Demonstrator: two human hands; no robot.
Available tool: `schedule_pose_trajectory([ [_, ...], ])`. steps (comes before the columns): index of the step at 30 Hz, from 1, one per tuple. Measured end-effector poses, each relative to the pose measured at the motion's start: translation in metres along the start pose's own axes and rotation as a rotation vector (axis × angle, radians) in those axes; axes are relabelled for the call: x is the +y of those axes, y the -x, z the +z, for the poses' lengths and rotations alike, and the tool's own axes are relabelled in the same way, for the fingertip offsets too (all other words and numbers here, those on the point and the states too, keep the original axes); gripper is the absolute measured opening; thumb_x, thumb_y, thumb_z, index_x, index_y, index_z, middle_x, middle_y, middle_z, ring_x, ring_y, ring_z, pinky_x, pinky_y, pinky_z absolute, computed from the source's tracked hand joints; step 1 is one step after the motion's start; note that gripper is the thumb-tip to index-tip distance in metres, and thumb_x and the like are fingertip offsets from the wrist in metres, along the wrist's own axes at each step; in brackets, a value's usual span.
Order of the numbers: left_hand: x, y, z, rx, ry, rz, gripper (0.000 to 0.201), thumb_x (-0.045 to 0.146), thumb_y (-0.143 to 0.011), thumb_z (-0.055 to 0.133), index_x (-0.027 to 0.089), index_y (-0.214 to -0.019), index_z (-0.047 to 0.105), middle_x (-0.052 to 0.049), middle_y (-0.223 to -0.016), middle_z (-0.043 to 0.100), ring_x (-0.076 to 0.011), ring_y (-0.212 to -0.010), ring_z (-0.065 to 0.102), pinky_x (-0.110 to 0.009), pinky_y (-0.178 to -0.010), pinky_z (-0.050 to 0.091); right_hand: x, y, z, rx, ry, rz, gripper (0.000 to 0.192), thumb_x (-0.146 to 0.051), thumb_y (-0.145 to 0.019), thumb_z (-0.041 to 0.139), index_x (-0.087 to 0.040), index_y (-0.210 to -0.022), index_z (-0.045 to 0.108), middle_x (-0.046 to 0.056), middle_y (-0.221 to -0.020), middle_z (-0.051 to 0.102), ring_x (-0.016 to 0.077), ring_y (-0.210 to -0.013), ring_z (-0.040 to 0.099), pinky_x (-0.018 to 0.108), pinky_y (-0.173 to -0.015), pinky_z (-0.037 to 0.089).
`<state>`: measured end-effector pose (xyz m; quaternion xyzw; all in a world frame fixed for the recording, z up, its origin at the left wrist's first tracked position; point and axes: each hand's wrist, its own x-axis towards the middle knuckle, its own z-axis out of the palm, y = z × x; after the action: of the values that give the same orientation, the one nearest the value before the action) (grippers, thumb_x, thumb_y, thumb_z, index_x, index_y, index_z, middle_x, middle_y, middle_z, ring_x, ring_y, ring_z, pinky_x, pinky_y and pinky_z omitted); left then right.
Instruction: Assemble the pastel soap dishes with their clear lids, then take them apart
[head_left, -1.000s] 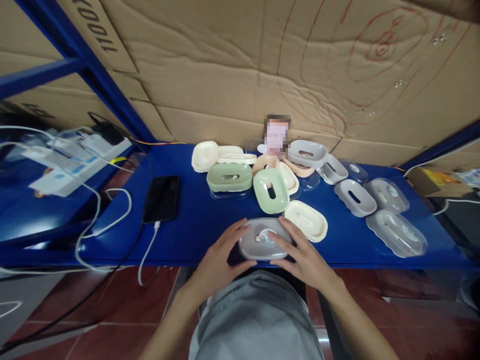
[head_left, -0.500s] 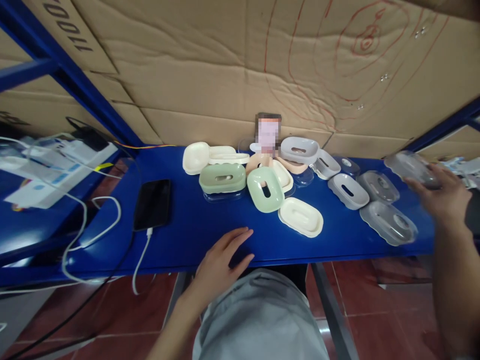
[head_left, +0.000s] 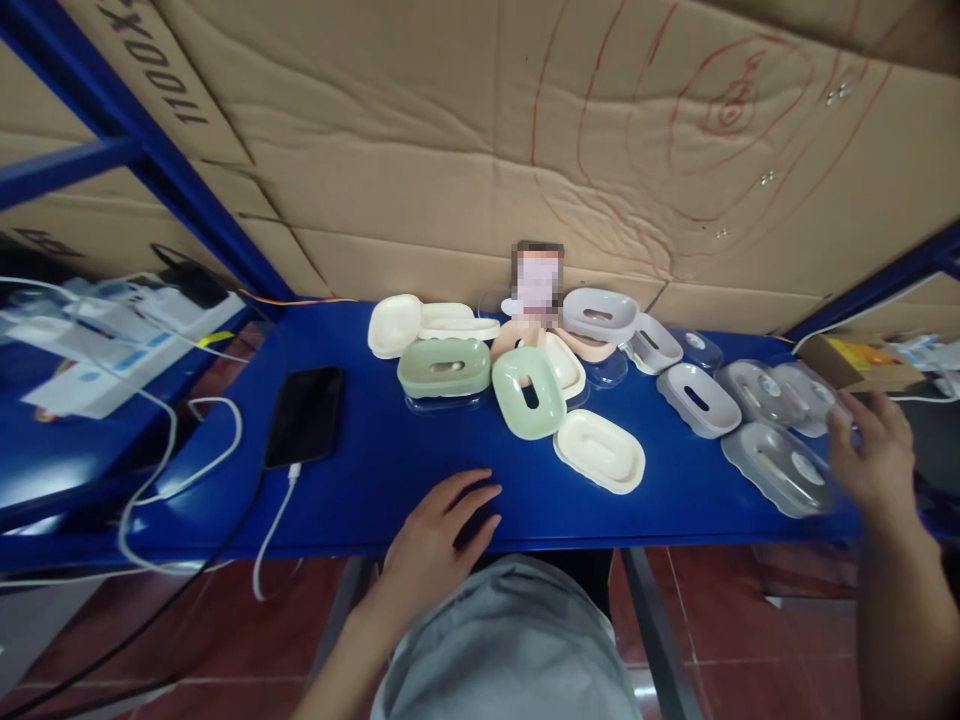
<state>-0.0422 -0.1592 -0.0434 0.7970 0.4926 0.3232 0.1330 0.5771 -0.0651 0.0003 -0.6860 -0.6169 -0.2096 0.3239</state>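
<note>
My left hand [head_left: 439, 530] lies by the front edge of the blue table, fingers spread, holding nothing. At the far right, my right hand [head_left: 874, 450] is slightly blurred, its fingers apart beside a clear lidded dish [head_left: 808, 398]; whether they touch it I cannot tell. Two more pieces with clear covers, one [head_left: 761, 390] behind and one [head_left: 780, 468] in front, sit close by. Left of these is a grey slotted dish [head_left: 699, 400], which looks like a soap dish. Nearest my left hand are a cream tray [head_left: 600, 452] and a green slotted dish [head_left: 529, 393].
Another green dish [head_left: 444, 368], cream pieces [head_left: 395, 326] and a grey dish [head_left: 600, 315] cluster at the back. On the left lie a phone [head_left: 304, 417] with a white cable and a power strip [head_left: 135, 345]. Cardboard [head_left: 390, 150] walls the back; a small box [head_left: 862, 365] stands far right.
The clear-covered dish that my right hand held in the air now rests on the table among the others. My right hand has moved down and its fingers have loosened. My left hand stays put.
</note>
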Motion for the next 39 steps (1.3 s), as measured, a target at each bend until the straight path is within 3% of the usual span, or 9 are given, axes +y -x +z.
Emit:
schedule_pose_trajectory([
  [2,0.001,0.0,0.0,-0.002,-0.014,-0.004,0.032,0.034,-0.106,0.062,0.03,-0.137,0.067,-0.007,-0.139,0.071,-0.026,-0.125,0.072,-0.047,-0.104,0.064,-0.071,0.025,-0.014,-0.012,-0.093,-0.166,0.041,-0.046,-0.107,0.055,-0.022,-0.136,0.073,0.02,-0.142,0.068,0.0359,-0.142,0.059,0.056,-0.117,0.046],
  [6,0.007,-0.012,-0.002,-0.013,-0.057,-0.012,0.048,0.028,-0.108,0.056,0.029,-0.155,0.051,-0.01,-0.149,0.065,-0.0259,-0.133,0.066,-0.046,-0.11,0.059,-0.21,0.082,-0.016,-0.434,-0.295,-0.459,0.05,-0.042,-0.107,0.061,-0.027,-0.154,0.057,0.014,-0.155,0.061,0.0329,-0.143,0.058,0.056,-0.116,0.049],
  [9,0.014,-0.039,-0.003,-0.007,-0.193,0.068,0.055,0.014,-0.106,0.051,0.028,-0.159,0.047,-0.012,-0.165,0.052,-0.0296,-0.148,0.055,-0.051,-0.12,0.049,-0.263,0.106,-0.002,-0.552,-0.351,-0.503,0.048,-0.04,-0.109,0.058,-0.031,-0.156,0.054,0.011,-0.16,0.058,0.0309,-0.146,0.056,0.059,-0.123,0.041],
  [12,0.019,-0.073,-0.001,-0.035,-0.316,0.158,0.062,0.005,-0.101,0.048,0.028,-0.158,0.051,-0.011,-0.173,0.041,-0.0322,-0.158,0.042,-0.057,-0.128,0.036,-0.273,0.113,0.009,-0.552,-0.396,-0.493,0.036,-0.034,-0.111,0.055,-0.032,-0.146,0.063,0.008,-0.158,0.06,0.0274,-0.144,0.059,0.059,-0.125,0.039],
  [16,0.024,-0.096,0.004,-0.08,-0.329,0.176,0.049,0.007,-0.102,0.049,0.025,-0.145,0.063,-0.013,-0.148,0.068,-0.0344,-0.148,0.053,-0.07,-0.129,0.02,-0.264,0.116,0.01,-0.469,-0.402,-0.409,0.03,-0.03,-0.11,0.056,-0.032,-0.138,0.068,0.008,-0.152,0.065,0.0282,-0.139,0.062,0.057,-0.116,0.047],
  [24,0.056,-0.063,0.021,0.084,-0.164,0.141,0.04,0.048,-0.107,0.061,0.02,-0.134,0.065,-0.01,-0.112,0.079,-0.028,-0.11,0.072,-0.055,-0.118,0.039,-0.278,0.123,0.004,-0.558,-0.501,-0.426,0.051,-0.034,-0.108,0.061,-0.036,-0.158,0.051,0.01,-0.165,0.051,0.0314,-0.149,0.053,0.058,-0.12,0.046],
  [28,0.074,-0.067,0.03,0.02,-0.086,0.057,0.047,0.05,-0.109,0.054,0.02,-0.145,0.06,-0.015,-0.13,0.072,-0.0316,-0.119,0.068,-0.052,-0.107,0.049,-0.288,0.125,0.002,-0.531,-0.638,-0.323,0.104,-0.049,-0.099,0.073,-0.034,-0.175,0.004,0.016,-0.181,0.01,0.0388,-0.164,0.026,0.06,-0.123,0.046],
  [34,0.071,-0.072,0.021,-0.188,-0.022,0.23,0.047,0.038,-0.11,0.051,0.023,-0.155,0.053,-0.017,-0.161,0.053,-0.0337,-0.147,0.052,-0.062,-0.125,0.037,-0.286,0.118,0.002,-0.529,-0.65,-0.308,0.063,-0.034,-0.107,0.061,-0.042,-0.165,0.039,0.009,-0.172,0.04,0.0334,-0.156,0.045,0.056,-0.123,0.048],
  [39,0.031,-0.06,0.006,-0.197,-0.062,0.156,0.061,0.034,-0.097,0.074,0.028,-0.155,0.054,-0.015,-0.17,0.043,-0.0387,-0.157,0.04,-0.064,-0.126,0.037,-0.289,0.12,0.002,-0.601,-0.622,-0.304,0.074,-0.04,-0.104,0.066,-0.039,-0.17,0.031,0.01,-0.177,0.031,0.0362,-0.16,0.039,0.057,-0.124,0.047],
])
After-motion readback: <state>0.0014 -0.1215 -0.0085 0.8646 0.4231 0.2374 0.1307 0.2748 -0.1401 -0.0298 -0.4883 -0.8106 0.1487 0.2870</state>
